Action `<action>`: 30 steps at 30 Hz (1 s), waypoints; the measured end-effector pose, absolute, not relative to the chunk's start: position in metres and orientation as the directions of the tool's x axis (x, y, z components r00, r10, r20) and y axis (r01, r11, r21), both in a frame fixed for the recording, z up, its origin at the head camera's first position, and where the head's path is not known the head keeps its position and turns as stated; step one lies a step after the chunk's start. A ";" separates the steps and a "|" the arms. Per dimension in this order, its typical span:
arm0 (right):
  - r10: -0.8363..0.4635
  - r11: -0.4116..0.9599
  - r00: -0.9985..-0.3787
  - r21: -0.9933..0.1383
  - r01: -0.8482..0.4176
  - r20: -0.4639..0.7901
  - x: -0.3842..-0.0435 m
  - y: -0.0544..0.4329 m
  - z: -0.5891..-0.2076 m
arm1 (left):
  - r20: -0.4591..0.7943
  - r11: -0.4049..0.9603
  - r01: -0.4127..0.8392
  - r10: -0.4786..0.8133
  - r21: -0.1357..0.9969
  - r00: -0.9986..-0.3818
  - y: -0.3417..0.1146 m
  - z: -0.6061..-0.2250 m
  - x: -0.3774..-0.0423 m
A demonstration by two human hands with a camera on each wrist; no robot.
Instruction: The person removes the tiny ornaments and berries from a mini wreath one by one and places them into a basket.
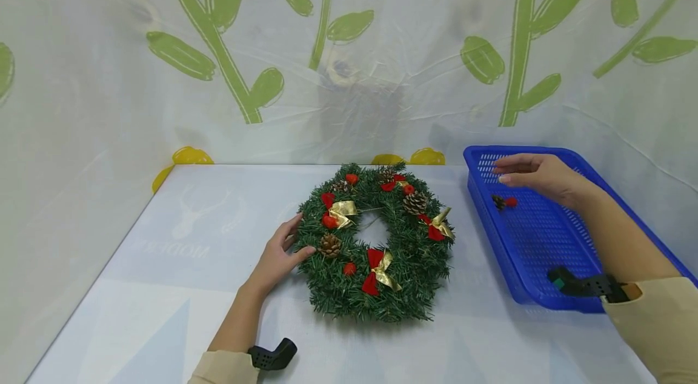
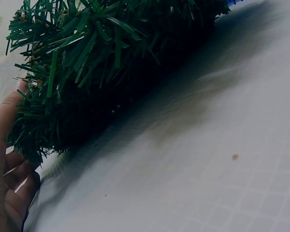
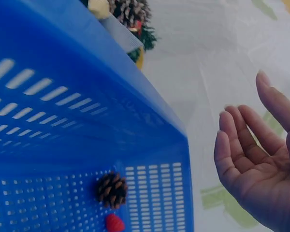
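A green Christmas wreath (image 1: pixel 420 263) lies on the table, trimmed with pinecones, red berries and red-and-gold bows. My left hand (image 1: pixel 280 254) grips its left edge, the thumb over the top near a pinecone (image 1: pixel 329 245). In the left wrist view the other fingers curl beneath the needles (image 2: pixel 82 63). Over the far part of a blue plastic basket (image 1: pixel 504 257) hovers my right hand (image 1: pixel 540 175), holding nothing. The right wrist view shows its fingers loosely bent and the thumb apart. On the basket floor lie a small pinecone (image 3: pixel 112 190) and a red berry (image 3: pixel 114 223).
The basket stands to the right of the wreath, its raised rim (image 1: pixel 485 238) facing it. Behind the white table (image 1: pixel 180 275) hangs a curtain (image 1: pixel 392 69) printed with green stems and yellow flowers.
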State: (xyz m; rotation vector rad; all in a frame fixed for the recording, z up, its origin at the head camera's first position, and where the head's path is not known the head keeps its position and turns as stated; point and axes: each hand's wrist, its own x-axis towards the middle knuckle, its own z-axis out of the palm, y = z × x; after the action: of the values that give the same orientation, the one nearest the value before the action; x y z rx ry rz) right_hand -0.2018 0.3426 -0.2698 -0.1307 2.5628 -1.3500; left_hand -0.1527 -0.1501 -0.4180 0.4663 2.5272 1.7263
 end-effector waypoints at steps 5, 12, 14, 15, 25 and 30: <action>-0.217 0.604 -0.963 -0.797 -0.003 -0.161 -0.199 0.332 -0.273 | 0.132 0.334 0.221 0.269 0.916 -0.954 -0.150 -0.418 -0.153; -0.242 0.584 -0.960 -0.812 -0.026 -0.143 -0.190 0.319 -0.278 | 0.132 0.330 0.223 0.278 0.917 -0.952 -0.150 -0.420 -0.154; -0.253 0.570 -0.958 -0.821 -0.035 -0.134 -0.188 0.314 -0.278 | 0.130 0.331 0.223 0.280 0.917 -0.951 -0.150 -0.420 -0.154; -0.257 0.563 -0.957 -0.825 -0.037 -0.133 -0.187 0.312 -0.278 | 0.130 0.332 0.223 0.281 0.917 -0.951 -0.150 -0.420 -0.154; -0.333 0.473 -0.941 -0.874 -0.109 -0.062 -0.187 0.281 -0.277 | 0.114 0.344 0.205 0.265 0.916 -0.957 -0.151 -0.418 -0.153; -0.335 0.442 -0.942 -0.889 -0.123 -0.036 -0.187 0.269 -0.280 | 0.122 0.343 0.214 0.270 0.915 -0.955 -0.151 -0.418 -0.153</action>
State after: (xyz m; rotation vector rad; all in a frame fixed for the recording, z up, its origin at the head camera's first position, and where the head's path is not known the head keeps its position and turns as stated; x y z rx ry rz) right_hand -0.1867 0.2686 -0.2800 -0.4011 2.4861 -1.5059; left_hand -0.1528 -0.1505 -0.4177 0.4559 2.5324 1.7128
